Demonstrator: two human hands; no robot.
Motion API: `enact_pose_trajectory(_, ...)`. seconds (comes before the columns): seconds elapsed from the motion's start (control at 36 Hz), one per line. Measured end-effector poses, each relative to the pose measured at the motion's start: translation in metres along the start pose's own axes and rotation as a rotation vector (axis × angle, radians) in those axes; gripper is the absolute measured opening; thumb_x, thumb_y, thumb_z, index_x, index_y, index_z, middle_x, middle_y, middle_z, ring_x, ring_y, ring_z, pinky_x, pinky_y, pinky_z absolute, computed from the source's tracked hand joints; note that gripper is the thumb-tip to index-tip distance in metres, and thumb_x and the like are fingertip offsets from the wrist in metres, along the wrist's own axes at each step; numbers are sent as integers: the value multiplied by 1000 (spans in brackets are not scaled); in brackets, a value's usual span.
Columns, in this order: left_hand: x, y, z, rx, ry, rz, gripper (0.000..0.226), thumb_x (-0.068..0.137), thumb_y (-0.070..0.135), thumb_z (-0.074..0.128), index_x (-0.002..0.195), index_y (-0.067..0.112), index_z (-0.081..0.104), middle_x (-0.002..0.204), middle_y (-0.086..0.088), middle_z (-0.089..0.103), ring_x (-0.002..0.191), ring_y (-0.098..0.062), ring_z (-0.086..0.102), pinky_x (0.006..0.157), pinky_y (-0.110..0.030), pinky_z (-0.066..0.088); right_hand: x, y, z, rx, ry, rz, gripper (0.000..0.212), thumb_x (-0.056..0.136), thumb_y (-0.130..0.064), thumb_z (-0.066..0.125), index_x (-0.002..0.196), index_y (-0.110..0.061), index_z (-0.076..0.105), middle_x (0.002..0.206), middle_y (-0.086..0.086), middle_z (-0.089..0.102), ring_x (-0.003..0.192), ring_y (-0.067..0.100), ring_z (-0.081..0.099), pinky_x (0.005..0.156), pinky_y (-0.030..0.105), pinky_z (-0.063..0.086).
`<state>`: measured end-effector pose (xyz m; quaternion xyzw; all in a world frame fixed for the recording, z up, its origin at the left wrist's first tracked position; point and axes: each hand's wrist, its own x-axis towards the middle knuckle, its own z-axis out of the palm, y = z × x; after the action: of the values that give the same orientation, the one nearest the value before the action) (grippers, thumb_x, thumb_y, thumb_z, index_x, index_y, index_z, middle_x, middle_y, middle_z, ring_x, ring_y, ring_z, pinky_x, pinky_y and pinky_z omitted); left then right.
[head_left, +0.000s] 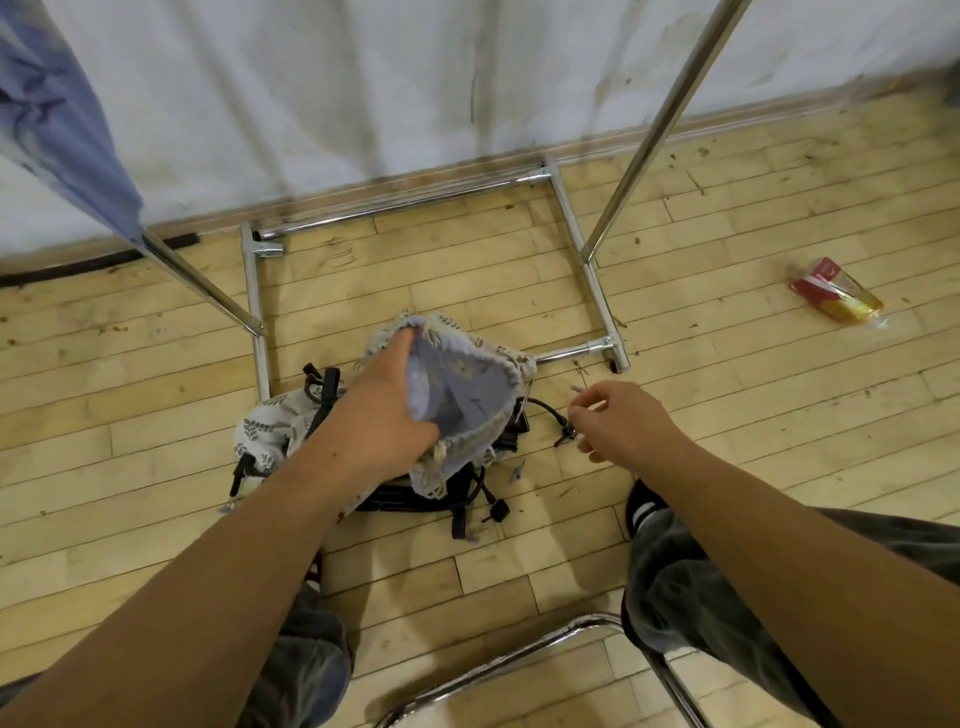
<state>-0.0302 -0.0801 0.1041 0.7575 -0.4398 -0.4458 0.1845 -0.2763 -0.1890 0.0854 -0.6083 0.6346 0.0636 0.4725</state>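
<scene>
Your left forearm (208, 571) | left hand (379, 415) grips the drawstring bag (467, 395) by its rim | right hand (628, 421), just beside, pinches black cord (545, 408).

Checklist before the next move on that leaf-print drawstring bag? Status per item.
1. Left hand grips the rim of the bag: ok.
2. Bag mouth held open: ok, the pale lining shows.
3. Right hand has the black cord pinched: cannot tell. Its fingertips are at the cord's knotted end.
4. Bag contents: cannot tell, only lining is visible.
5. Cord free of the rack bar: ok, the cord lies apart from it on the floor.
</scene>
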Motion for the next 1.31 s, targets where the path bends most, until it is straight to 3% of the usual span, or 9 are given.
enact_pose_trajectory(0.08,2,-7,0,21,1,7,92,82,16,75,154,40,23,136,-3,59,104,-27,67,69,-25,50,16,18,16,-29,-10,37,7,99,-25,63,101,-21,68,91,2,73,83,18,74,79,40,65)
enact_pose_trajectory(0.22,-5,-9,5,44,-14,-10,101,82,21,73,156,49,11,161,2,37,128,-22,57,89,-38,56,41,48,49,-100,-39,71,14,99,-29,62,105,-17,69,99,3,71,93,21,71,87,43,63)
enact_pose_trajectory(0.33,-16,-9,13,70,-17,-45,103,89,16,70,158,49,2,153,-8,47,62,-8,66,48,-18,45,57,67,71,-144,-59,143,15,99,-32,63,103,-19,68,99,4,71,95,22,70,89,43,61)
enact_pose_trajectory(0.42,-20,-10,13,49,13,-82,103,91,15,70,160,47,1,142,-11,56,50,-15,60,41,-16,42,71,78,86,-172,-73,178,14,100,-31,61,105,-20,68,103,4,71,96,22,70,90,39,60)
enact_pose_trajectory(0.58,-26,-13,5,-7,32,-168,102,91,18,74,161,45,5,104,8,67,53,-13,63,41,-19,44,93,91,115,-235,-78,203,18,103,-29,54,106,-18,68,100,6,74,93,24,69,78,31,56)
enact_pose_trajectory(0.72,-31,-9,3,-40,0,-227,104,91,21,74,153,62,1,103,7,71,74,-27,73,58,-40,61,112,106,135,-248,-116,199,23,101,-16,52,116,-23,68,119,9,68,98,26,66,73,30,50)
enact_pose_trajectory(0.92,-25,-9,6,-56,-18,-238,104,90,26,76,151,65,2,135,16,61,75,-17,74,58,-33,59,133,121,156,-350,-153,105,36,100,-11,54,134,-21,61,135,12,60,110,30,61,75,27,42)
enact_pose_trajectory(1.08,-23,-14,5,-109,-39,-256,99,90,35,74,148,70,2,153,20,44,118,-9,63,72,-18,51,147,128,172,-380,-152,55,28,100,-17,56,127,-20,62,115,14,68,84,23,51,70,28,40)
enact_pose_trajectory(1.31,-17,-12,8,-92,-64,-350,99,89,41,73,147,71,-1,157,21,41,130,-15,59,91,-32,54,158,132,188,-491,-200,-16,30,96,-14,57,127,-12,60,113,12,73,102,36,66,76,32,47)
